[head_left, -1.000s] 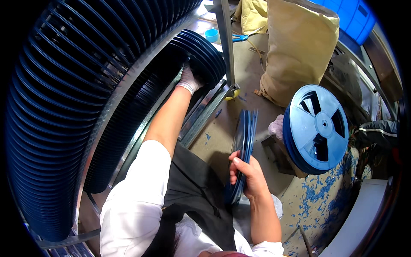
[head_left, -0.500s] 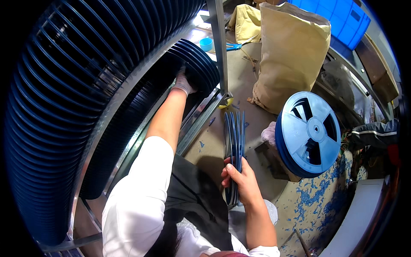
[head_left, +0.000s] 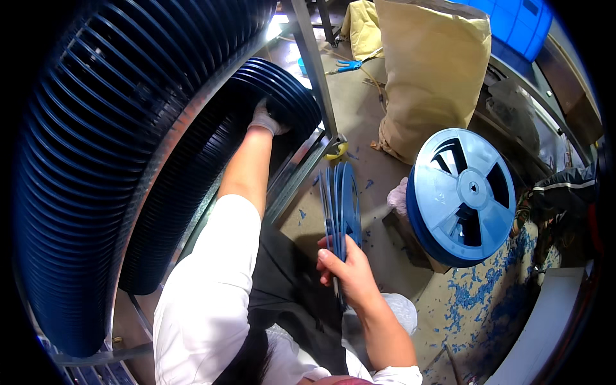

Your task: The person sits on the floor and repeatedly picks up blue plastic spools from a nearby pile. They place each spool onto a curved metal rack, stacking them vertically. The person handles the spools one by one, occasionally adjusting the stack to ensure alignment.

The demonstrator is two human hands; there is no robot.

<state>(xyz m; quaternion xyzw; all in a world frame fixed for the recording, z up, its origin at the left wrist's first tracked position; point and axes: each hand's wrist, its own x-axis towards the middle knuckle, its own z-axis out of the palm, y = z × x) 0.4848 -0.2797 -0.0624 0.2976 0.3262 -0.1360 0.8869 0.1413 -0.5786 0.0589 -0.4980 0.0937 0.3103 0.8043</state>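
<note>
My right hand (head_left: 350,268) is bare and pinches several thin blue reel discs (head_left: 342,199) near their lower edge, held upright and edge-on, slightly fanned at the top. My left hand (head_left: 264,120), in a pale glove, reaches into the lower row of dark blue reel discs (head_left: 296,96) on the rack. It is at the inner side of the row's far end; its fingertips are lost among the dark discs. To the right, a stack of blue reel discs (head_left: 471,186) with cut-out windows lies face up on a low support.
A metal rack frame (head_left: 308,58) rises beside my left arm, with a long upper row of discs (head_left: 77,192) on it. A tall brown paper sack (head_left: 433,77) stands ahead, near a blue crate (head_left: 513,25). Blue scraps (head_left: 471,295) litter the floor. A dark sleeve (head_left: 564,186) shows far right.
The discs in my right hand have turned, so more of one disc's face shows, and sit slightly further left. My left hand stays at the row's far end. The view has shifted slightly.
</note>
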